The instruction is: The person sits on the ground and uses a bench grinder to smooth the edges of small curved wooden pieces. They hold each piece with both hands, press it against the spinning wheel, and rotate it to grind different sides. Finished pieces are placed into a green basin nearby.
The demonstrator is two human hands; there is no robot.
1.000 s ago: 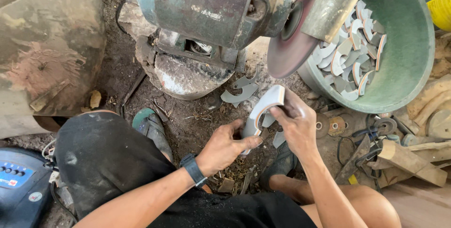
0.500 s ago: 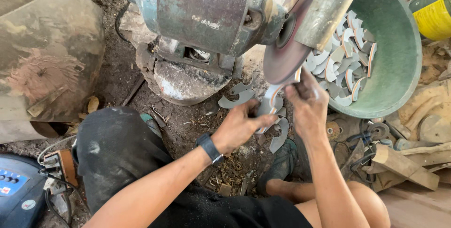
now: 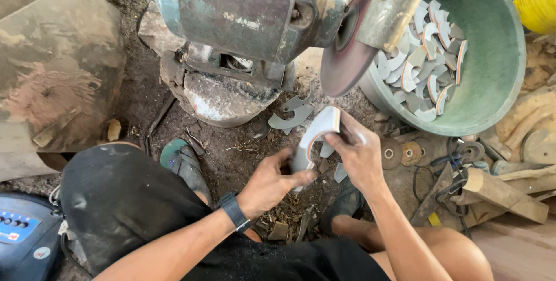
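The fingers (image 3: 339,137) of the right hand (image 3: 362,156) are curled shut over the upper end of a curved, pale grey crescent-shaped piece (image 3: 313,139), pinching it near its orange-edged tip. The fingers (image 3: 301,180) of the left hand (image 3: 272,182) are closed round the lower end of the same piece, thumb on the near side, so both hands grip it between them. A dark watch (image 3: 234,211) sits on the left wrist.

The piece runs with its long axis slanting from the left hand, low and toward the person, up and away to the right hand; its upper tip points toward the grinding disc (image 3: 347,55), which hangs just above and beyond the right fingers but is not touching the piece. The hollow side of the curve faces the right hand.

Just beyond the fingers, on the dirt floor (image 3: 145,101), lie loose grey offcuts (image 3: 289,116) at the foot of the grinder's rusty base (image 3: 226,96). The motor housing (image 3: 243,9) looms above that. Beyond the right hand and further to its right stands a green plastic basin (image 3: 492,67) heaped with similar curved pieces (image 3: 428,67). Near the right wrist lie worn round discs (image 3: 405,153) and wood scraps (image 3: 504,191). Beneath the left forearm a sandalled foot (image 3: 185,162) rests on the floor, and a blue device (image 3: 20,234) sits well off to the left.
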